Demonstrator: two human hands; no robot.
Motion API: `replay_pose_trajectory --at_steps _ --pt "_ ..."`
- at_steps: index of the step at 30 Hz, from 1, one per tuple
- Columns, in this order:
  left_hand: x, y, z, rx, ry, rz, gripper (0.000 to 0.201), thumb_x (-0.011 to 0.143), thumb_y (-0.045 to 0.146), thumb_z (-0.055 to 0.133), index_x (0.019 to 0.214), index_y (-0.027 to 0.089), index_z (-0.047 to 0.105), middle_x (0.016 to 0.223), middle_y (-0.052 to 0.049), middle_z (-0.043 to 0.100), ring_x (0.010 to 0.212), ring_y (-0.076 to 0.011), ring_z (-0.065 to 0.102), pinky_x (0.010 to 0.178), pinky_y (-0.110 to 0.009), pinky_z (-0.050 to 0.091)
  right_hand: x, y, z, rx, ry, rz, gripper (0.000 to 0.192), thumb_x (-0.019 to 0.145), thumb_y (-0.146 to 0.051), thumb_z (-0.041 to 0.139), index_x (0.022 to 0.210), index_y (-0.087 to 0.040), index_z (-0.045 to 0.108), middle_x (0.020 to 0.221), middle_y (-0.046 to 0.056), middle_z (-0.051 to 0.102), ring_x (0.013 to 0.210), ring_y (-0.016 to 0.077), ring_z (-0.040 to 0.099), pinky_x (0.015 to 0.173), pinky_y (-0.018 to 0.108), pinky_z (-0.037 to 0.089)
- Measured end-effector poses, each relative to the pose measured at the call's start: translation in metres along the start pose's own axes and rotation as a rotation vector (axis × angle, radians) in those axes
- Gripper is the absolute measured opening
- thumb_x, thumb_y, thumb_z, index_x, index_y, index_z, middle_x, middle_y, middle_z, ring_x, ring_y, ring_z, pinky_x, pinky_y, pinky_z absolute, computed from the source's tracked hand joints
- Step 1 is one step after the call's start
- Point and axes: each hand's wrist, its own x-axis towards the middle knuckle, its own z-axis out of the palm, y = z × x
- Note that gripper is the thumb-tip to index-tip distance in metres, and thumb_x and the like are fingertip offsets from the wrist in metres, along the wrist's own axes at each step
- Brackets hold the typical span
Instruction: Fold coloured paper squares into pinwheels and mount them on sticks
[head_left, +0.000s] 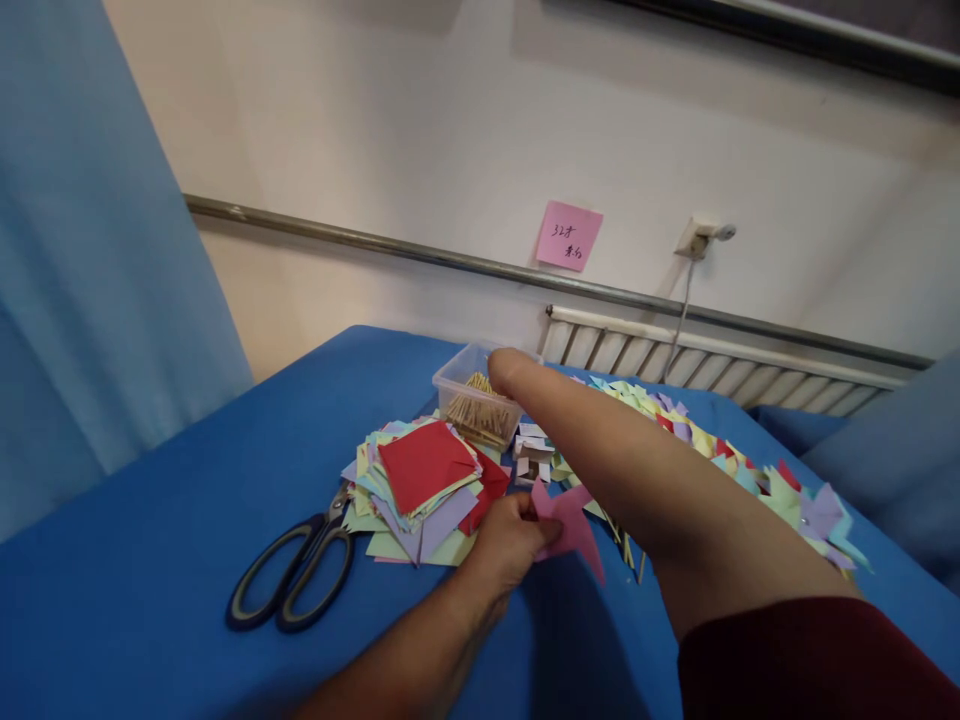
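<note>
A: L hand (510, 535), status?
B: It's pinching the pink paper pinwheel (574, 525), thumb near the middle, blades sticking out to the R. Prob. gripping there to stop the folds springing open.
A: Pinwheel loc.?
B: It's sitting in the fingers, nr. the front of the blue-covered counter (150, 560), just R of the paper stack (427, 470).
A: R hand (517, 372)?
B: It's hovering at the clear plastic box (448, 388), far side of the stack. Fingers aren't showing, so can't tell if grasping or empty.
A: Why that box there?
B: It's holding thin sticks (472, 415) bunched together; the walls are presumably keeping them from rolling. Small white boxes (532, 455) are standing close by, prob. for easy reach. Contents unclear.
A: Scissors (296, 570)?
B: They're lying L of the stack, handles facing the person, approx. ready for pickup; tips are hiding by the papers.
A: Far R?
B: More pinwheels (821, 515) are lying in a long row, partly hiding behind the R forearm. Prob. being kept apart from the flat sheets to avoid crushing blades.
</note>
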Motion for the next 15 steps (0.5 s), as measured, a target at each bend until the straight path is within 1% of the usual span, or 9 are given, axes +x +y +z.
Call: replay_pose_trajectory --at_steps 2,3,6,8,10,11,12,13,15 --pt "0.003 0.001 -0.001 0.017 0.021 0.016 0.012 0.051 0.013 0.073 0.061 0.015 0.066 0.055 0.001 0.063 0.051 -0.0138 0.054 0.051 -0.025 0.037 -0.013 0.004 -0.008 -0.019 0.057 0.007 0.032 0.082 -0.015 0.069 0.113 -0.015 0.064 0.110 0.012 0.066 0.103 0.0268 0.064 0.085 0.038 0.052" --pt "0.004 0.001 -0.002 0.022 0.035 0.026 0.012 0.051 0.013 0.073 0.060 0.015 0.066 0.054 0.001 0.063 0.050 -0.0134 0.053 0.051 -0.024 0.036 -0.022 0.006 -0.012 -0.026 0.102 0.008 0.038 0.080 -0.009 0.068 0.117 -0.016 0.062 0.110 0.014 0.067 0.105 0.0283 0.064 0.086 0.037 0.051" --pt "0.009 0.000 -0.005 0.014 0.071 0.062 0.012 0.052 0.015 0.074 0.060 0.015 0.066 0.053 0.002 0.062 0.049 -0.0120 0.051 0.052 -0.024 0.036 -0.063 0.013 -0.023 0.021 0.294 0.007 0.060 0.086 -0.004 0.053 0.141 -0.022 0.041 0.110 0.013 0.069 0.102 0.0263 0.066 0.081 0.036 0.051" --pt "0.010 -0.001 -0.006 -0.002 0.083 0.085 0.014 0.053 0.019 0.075 0.063 0.015 0.067 0.056 0.002 0.063 0.050 -0.0116 0.051 0.052 -0.024 0.036 -0.104 0.017 -0.018 0.349 0.494 -0.075 0.060 0.088 -0.008 0.049 0.144 -0.024 0.036 0.092 0.006 0.072 0.083 0.0210 0.069 0.072 0.032 0.052" --pt "0.009 -0.001 -0.006 -0.024 0.072 0.103 0.018 0.055 0.024 0.076 0.067 0.014 0.067 0.059 0.000 0.064 0.052 -0.0122 0.053 0.053 -0.024 0.036 -0.150 0.019 0.000 0.797 0.519 -0.182 0.057 0.091 -0.015 0.046 0.145 -0.026 0.032 0.081 0.001 0.071 0.068 0.0157 0.068 0.063 0.028 0.053" --pt "0.008 -0.001 -0.006 -0.040 0.057 0.116 0.020 0.057 0.027 0.077 0.068 0.014 0.066 0.060 0.000 0.065 0.053 -0.0126 0.054 0.053 -0.024 0.037 -0.173 0.019 0.015 1.013 0.506 -0.205 0.052 0.092 -0.021 0.046 0.142 -0.026 0.035 0.080 0.000 0.070 0.063 0.0143 0.066 0.060 0.027 0.053" --pt "0.007 -0.001 -0.005 -0.053 0.047 0.133 0.022 0.057 0.031 0.077 0.068 0.015 0.066 0.059 0.000 0.064 0.053 -0.0129 0.054 0.053 -0.024 0.037 -0.194 0.020 0.032 1.197 0.479 -0.196 0.044 0.091 -0.027 0.049 0.135 -0.026 0.042 0.076 -0.001 0.068 0.058 0.0133 0.064 0.055 0.026 0.051" --pt "0.007 -0.001 -0.005 -0.063 0.048 0.153 0.024 0.057 0.033 0.078 0.066 0.015 0.064 0.057 0.000 0.063 0.052 -0.0128 0.053 0.052 -0.024 0.037 -0.213 0.020 0.050 1.346 0.400 -0.167 0.036 0.090 -0.033 0.052 0.125 -0.025 0.049 0.075 -0.002 0.067 0.055 0.0124 0.063 0.053 0.026 0.050" --pt "0.006 0.001 -0.004 -0.062 0.102 0.194 0.026 0.055 0.033 0.079 0.063 0.015 0.061 0.051 0.003 0.057 0.048 -0.0112 0.049 0.049 -0.023 0.035 -0.243 0.020 0.084 1.550 0.273 -0.087 0.028 0.087 -0.041 0.056 0.108 -0.023 0.055 0.067 -0.004 0.062 0.044 0.0099 0.056 0.045 0.023 0.046"
